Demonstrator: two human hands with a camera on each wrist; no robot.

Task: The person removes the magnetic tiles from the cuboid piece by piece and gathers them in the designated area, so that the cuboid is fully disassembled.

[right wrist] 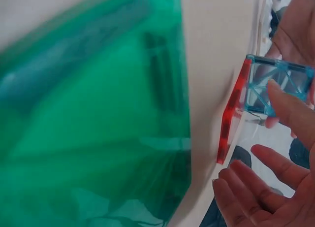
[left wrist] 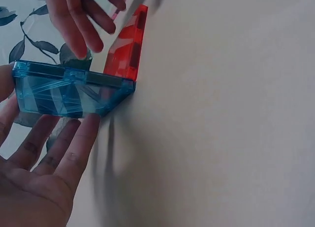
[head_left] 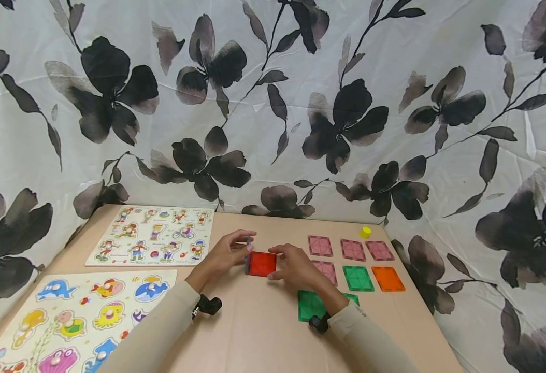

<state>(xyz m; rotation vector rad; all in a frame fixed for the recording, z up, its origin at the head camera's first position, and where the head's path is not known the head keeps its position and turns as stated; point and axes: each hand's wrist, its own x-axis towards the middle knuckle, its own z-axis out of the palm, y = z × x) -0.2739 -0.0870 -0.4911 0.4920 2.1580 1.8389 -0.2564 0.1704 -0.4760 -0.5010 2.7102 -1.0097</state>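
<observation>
My left hand (head_left: 224, 256) pinches a clear blue magnetic tile (left wrist: 54, 91) between thumb and fingers. The blue tile stands up along the left edge of a red magnetic tile (head_left: 262, 264), and the two meet at an angle. At the red tile's right side is my right hand (head_left: 296, 264), its thumb and fingers spread apart around the near and far corners. The right wrist view shows these fingers (right wrist: 256, 187) loosely bent with nothing between them. There, the right thumb overlaps the blue tile.
Pink tiles (head_left: 320, 246), green tiles (head_left: 358, 278) and an orange tile (head_left: 388, 279) lie to the right. A small yellow piece (head_left: 365, 232) sits at the back edge. Two picture puzzle boards (head_left: 149, 235), one with sea animals (head_left: 68, 357), cover the left side. A patterned cloth hangs behind.
</observation>
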